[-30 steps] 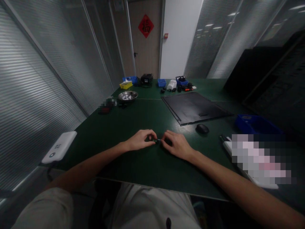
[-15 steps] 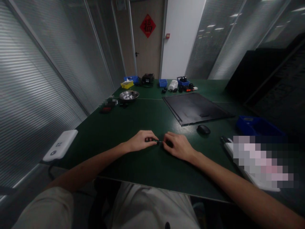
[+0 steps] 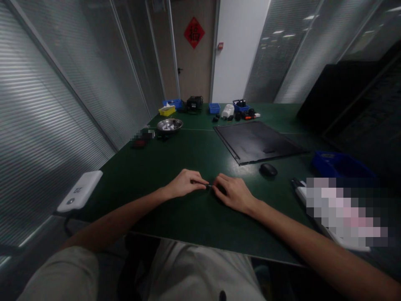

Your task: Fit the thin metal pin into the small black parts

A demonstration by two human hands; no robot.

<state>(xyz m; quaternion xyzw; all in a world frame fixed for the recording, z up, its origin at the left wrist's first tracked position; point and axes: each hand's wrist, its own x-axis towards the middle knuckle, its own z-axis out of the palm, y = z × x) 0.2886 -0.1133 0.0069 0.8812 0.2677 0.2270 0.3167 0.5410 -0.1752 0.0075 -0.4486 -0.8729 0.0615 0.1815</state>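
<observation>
Close together over the front of the green table (image 3: 175, 225), my two hands work at one spot. My left hand (image 3: 184, 184) pinches a small dark part between thumb and fingers; its tip (image 3: 207, 186) shows just past the fingertips, and the rest is hidden. From that part a short, thin, pale piece (image 3: 211, 186) runs to my right hand (image 3: 234, 193). The right thumb and fingers are pressed together on its end, and the right hand's side rests on the table. Its exact kind is too small to tell.
A black mouse (image 3: 268, 169) lies right of my hands, behind it a flat black panel (image 3: 260, 142). Farther right are a blue bin (image 3: 341, 165) and a blurred-out white object (image 3: 332, 234). A metal bowl (image 3: 169, 125) and several small trays stand at the back.
My left fingers have straightened slightly and closed more over the dark part. My right hand stays nearly in place, and the thin pale piece still spans the small gap.
</observation>
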